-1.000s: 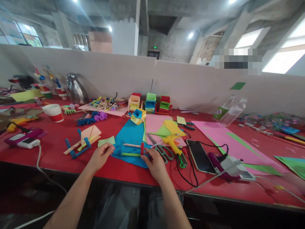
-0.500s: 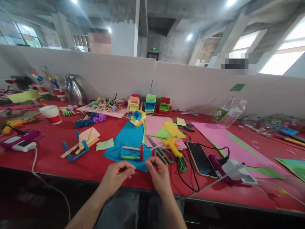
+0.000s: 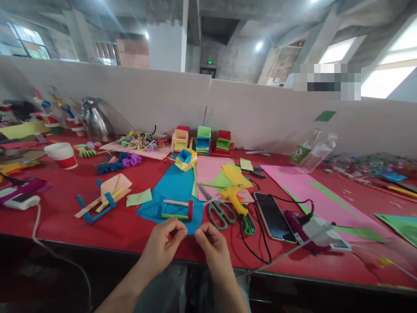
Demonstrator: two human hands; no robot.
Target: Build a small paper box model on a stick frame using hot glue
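Fingers [image 3: 176,223] curled, hands [image 3: 159,247] [image 3: 215,252] angled inward — (just apart)

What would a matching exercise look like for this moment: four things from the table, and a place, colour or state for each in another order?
Things:
1. glue gun
2. paper cup
3. phone
4. stick frame with a red side

Descriptions:
A. on the blue paper
B. white with a red band
C. yellow
D. lying flat, dark screen up

Pairs: 1-C, 2-B, 3-D, 4-A
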